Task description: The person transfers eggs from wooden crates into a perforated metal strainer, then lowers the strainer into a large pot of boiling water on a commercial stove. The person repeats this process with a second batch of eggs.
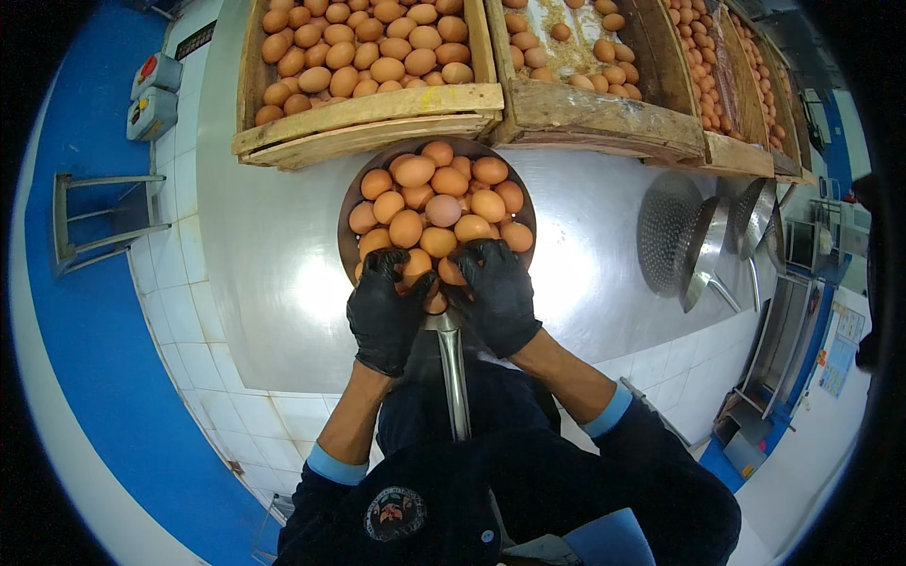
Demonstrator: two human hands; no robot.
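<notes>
A round long-handled metal strainer (345,240), heaped with brown eggs (443,211), sits on the steel table in front of me. Its shiny handle (454,382) points toward my body. My left hand (388,318), in a black glove, is at the near left of the heap, thumb and fingers around a brown egg (417,264). At the near right, my right hand (501,301), also black-gloved, has its fingers bent over the eggs and touches another brown egg (451,272). Whether it grips that egg is hidden. One more egg (435,303) shows low between my hands.
Wooden crates of eggs (368,117) (601,113) line the steel table's (283,233) far side, close behind the strainer. More perforated strainers (701,247) lie to the right, handles toward the near edge. Plastic jerrycans (152,113) and a metal stand (106,219) are at the left.
</notes>
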